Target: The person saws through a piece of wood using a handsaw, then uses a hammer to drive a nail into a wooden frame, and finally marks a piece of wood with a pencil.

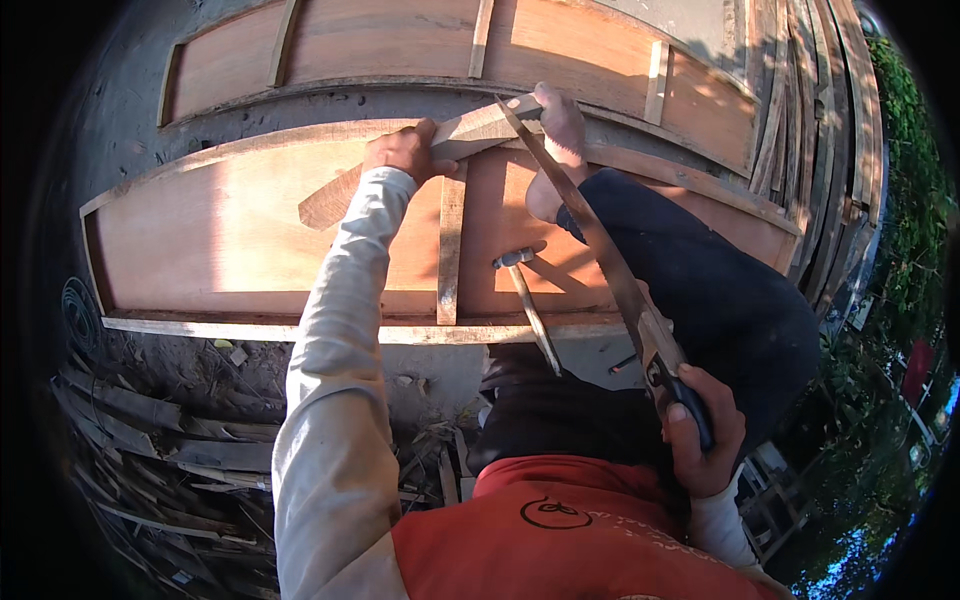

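Observation:
A handsaw [612, 262] slants across the view, its black handle gripped by my right hand [703, 432] at the lower right. The far end of its blade lies against a short wooden board [478, 130]. My left hand [402, 152] is closed around that board, which rests across a framed plywood panel [380, 215]. My bare foot [562, 118] presses on the board's right end, just past the blade. Below the board, a hammer [528, 300] lies with its head on the panel and its wooden handle over the near frame edge.
A second framed panel [380, 40] lies beyond the first. Long wooden planks [835, 130] are stacked at the right, beside green plants [905, 130]. Scrap wood strips [190, 440] pile up at the lower left, near a coil of hose or wire [78, 308].

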The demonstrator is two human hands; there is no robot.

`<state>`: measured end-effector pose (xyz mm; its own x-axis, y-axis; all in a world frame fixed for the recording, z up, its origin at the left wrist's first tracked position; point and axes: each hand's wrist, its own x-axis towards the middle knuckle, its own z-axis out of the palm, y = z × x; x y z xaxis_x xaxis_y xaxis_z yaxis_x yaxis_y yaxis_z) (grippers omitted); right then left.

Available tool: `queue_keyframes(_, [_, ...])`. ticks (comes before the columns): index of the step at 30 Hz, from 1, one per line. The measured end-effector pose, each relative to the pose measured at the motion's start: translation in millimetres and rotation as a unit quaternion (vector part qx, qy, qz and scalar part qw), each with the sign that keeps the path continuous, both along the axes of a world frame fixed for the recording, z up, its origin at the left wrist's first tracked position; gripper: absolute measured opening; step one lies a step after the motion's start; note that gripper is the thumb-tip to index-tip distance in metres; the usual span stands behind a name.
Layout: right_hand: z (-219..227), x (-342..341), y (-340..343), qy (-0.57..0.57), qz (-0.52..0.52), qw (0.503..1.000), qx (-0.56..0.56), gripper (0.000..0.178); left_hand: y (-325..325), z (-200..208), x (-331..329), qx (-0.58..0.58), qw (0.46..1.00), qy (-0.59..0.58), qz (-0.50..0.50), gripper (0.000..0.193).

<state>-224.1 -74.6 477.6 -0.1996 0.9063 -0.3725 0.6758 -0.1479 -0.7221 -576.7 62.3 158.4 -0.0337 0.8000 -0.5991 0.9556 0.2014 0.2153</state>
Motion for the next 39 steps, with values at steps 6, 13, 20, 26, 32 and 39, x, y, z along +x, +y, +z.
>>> queue_keyframes(6, [-124,-87,118,0.018,-0.035,0.999,-0.027,0.029,5,-16,20,0.014,0.999,-0.039,-0.002,0.074])
queue_keyframes(13, [-20,-18,4,0.004,0.016,1.0,0.004,0.031,-14,-15,-6,0.016,1.0,-0.009,0.022,0.076])
queue_keyframes(20, [-90,-54,81,0.007,-0.023,0.999,-0.046,0.028,7,-22,9,-0.029,0.999,-0.018,0.01,0.075])
queue_keyframes(26, [-28,-21,19,0.03,-0.012,0.999,-0.015,0.032,-24,-18,-1,0.067,0.997,-0.017,0.016,0.067])
queue_keyframes(32, [-98,-53,65,0.006,-0.008,1.0,-0.02,0.028,-19,-37,13,0.008,0.999,-0.04,0.015,0.074])
queue_keyframes(39, [-87,-49,48,0.023,0.005,1.0,0.003,0.03,-13,-32,0,0.022,0.999,-0.039,0.025,0.072])
